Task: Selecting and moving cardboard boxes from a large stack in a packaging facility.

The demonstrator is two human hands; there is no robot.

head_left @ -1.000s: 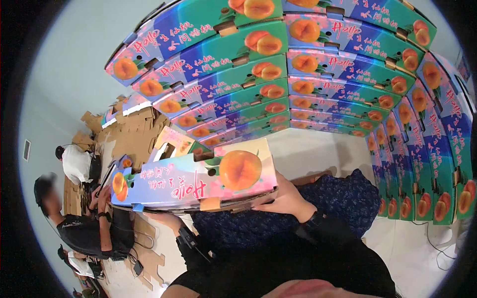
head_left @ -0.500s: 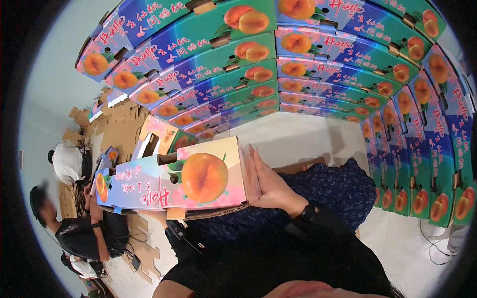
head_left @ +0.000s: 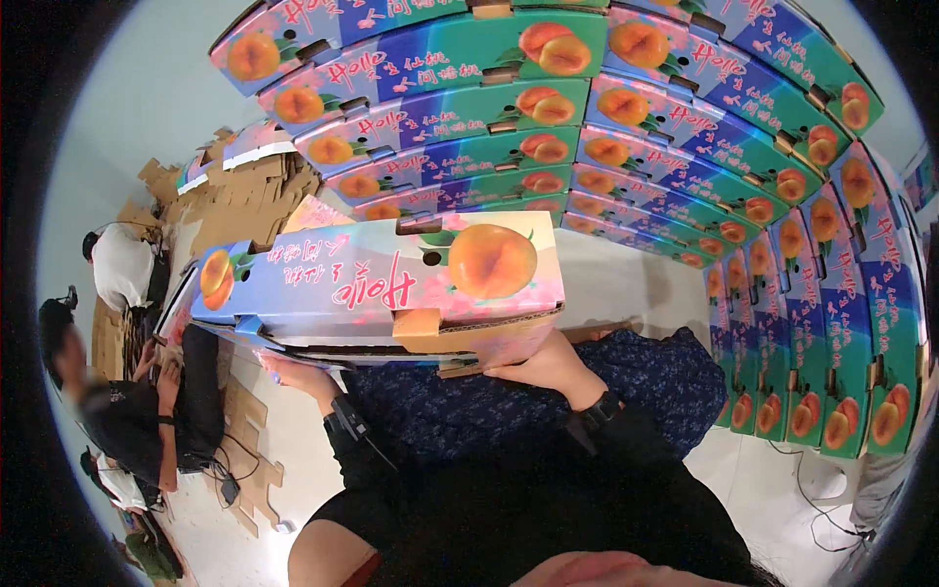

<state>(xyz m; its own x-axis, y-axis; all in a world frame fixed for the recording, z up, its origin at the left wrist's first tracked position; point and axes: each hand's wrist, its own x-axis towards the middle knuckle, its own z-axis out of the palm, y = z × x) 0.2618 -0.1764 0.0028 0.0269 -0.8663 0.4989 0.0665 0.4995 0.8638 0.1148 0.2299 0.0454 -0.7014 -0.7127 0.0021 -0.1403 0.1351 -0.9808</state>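
A printed cardboard fruit box (head_left: 342, 279), blue and pink with peach pictures, is held up in front of me, tilted so one long printed side faces me. My left hand (head_left: 305, 380) grips it from below at the left, its fingers partly hidden under the box. At the lower right corner my right hand (head_left: 550, 370) is closed on the box edge, thumb along the bottom. Orange-brown flaps stick out along the lower edge. Both hands bear the box above my dark patterned skirt (head_left: 626, 391).
Tall stacks of matching peach boxes (head_left: 450, 103) rise ahead, with another stack (head_left: 831, 293) to the right. Flattened cardboard (head_left: 240, 201) lies in a pile at the far left. A co-worker (head_left: 127, 401) sits at the left; another person in white (head_left: 125, 264) is beyond. Cables (head_left: 822, 509) lie on the floor.
The box has shifted right and up in view and tilted, showing more of its underside edge. My right hand has gone from the end of the box to beneath its corner; more of my left hand shows.
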